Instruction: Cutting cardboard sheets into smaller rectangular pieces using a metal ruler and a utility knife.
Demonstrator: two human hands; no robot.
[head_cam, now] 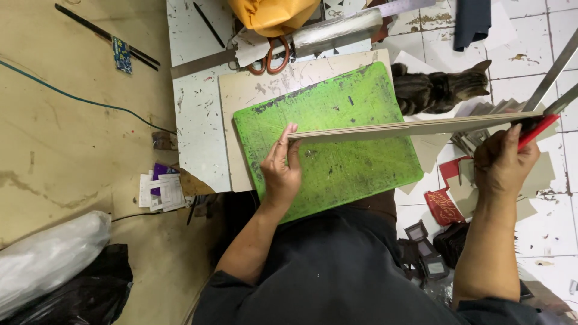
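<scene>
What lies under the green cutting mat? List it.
Under the green cutting mat a beige board shows at its top and left edges, lying on a speckled white sheet. The mat covers whatever lies beneath its middle.

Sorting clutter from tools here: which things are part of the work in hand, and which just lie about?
In hand: board stack, left hand, right hand, red knife, green mat.
Lying about: scissors, cat, yellow bag, paper slips.

small blue patterned packet far up and left of the left hand, white and purple paper labels just left of it, red printed packet below-left of the right hand
</scene>
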